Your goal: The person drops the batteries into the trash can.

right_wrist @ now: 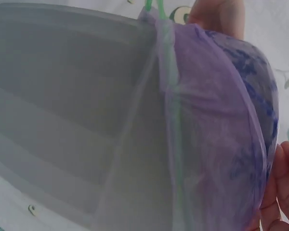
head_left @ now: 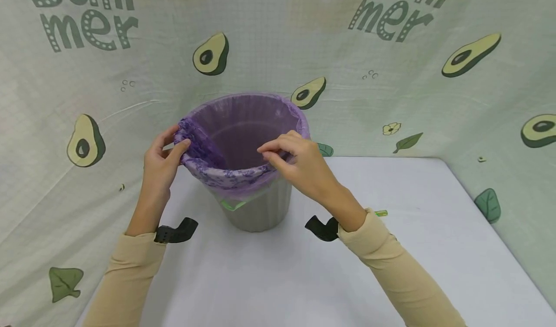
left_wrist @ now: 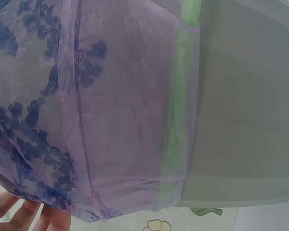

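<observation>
A grey trash can (head_left: 259, 208) stands on the white table, lined with a purple trash bag (head_left: 243, 179) printed with blue flowers. The bag's edge is folded over the rim, and a green drawstring (head_left: 232, 205) shows below the fold at the front. My left hand (head_left: 162, 155) grips the bag at the left rim, thumb over the top and fingers outside; bunched bag hangs inside there. Over the right front rim is my right hand (head_left: 299, 160), fingers loosely bent, thumb and index tips close together with nothing visible between them. In the right wrist view its fingers (right_wrist: 279, 187) lie beside the bag's edge.
A small green strip (head_left: 381, 213) lies on the white table (head_left: 417, 249), partly behind the right sleeve. A pale cloth (head_left: 260, 37) with avocado prints and lettering hangs behind the can and along both sides.
</observation>
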The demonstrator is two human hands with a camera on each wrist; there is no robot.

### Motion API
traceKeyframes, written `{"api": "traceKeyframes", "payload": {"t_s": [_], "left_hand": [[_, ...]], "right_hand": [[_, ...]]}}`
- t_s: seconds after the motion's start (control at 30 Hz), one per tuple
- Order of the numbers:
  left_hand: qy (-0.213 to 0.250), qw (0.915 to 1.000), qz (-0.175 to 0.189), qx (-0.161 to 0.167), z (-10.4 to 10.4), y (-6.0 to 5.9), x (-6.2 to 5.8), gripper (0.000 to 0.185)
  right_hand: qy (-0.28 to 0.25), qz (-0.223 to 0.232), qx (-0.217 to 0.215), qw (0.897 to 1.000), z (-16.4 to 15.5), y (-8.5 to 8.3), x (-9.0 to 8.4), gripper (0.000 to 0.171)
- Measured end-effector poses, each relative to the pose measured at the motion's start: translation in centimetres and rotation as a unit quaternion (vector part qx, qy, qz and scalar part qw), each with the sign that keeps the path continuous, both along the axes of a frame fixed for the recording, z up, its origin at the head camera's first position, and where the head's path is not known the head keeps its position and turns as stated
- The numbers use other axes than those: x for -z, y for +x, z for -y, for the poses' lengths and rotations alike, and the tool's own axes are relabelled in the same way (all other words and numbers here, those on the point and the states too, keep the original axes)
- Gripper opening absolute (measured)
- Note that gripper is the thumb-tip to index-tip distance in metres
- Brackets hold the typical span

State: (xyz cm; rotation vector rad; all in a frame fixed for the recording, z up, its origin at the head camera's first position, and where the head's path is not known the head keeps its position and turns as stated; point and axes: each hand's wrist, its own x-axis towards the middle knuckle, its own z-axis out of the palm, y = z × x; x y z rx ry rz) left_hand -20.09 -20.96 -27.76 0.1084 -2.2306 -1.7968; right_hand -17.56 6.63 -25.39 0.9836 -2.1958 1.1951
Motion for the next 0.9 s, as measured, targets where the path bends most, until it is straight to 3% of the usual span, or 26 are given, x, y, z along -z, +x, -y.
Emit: {"api": "traceKeyframes", "payload": {"t_s": [0.27,0.5,0.9], "left_hand": [[0.002,1.0,-0.003,0.0,0.1,-0.1,0.1,0.055],[-0.007,0.9999,0.002,-0.01,0.1,0.0,0.1,0.055],[-0.021,0.9995,0.008,-0.021,0.1,0.1,0.1,0.054]], "right_hand": [[-0.038,0.024,0.039,0.998,-3.7,0.4,1.2,0.012],[-0.038,0.055,0.108,0.992,-7.9,1.0,2.9,0.013],[0.016,0.122,0.241,0.963,-15.2,2.3,8.2,0.015]]}}
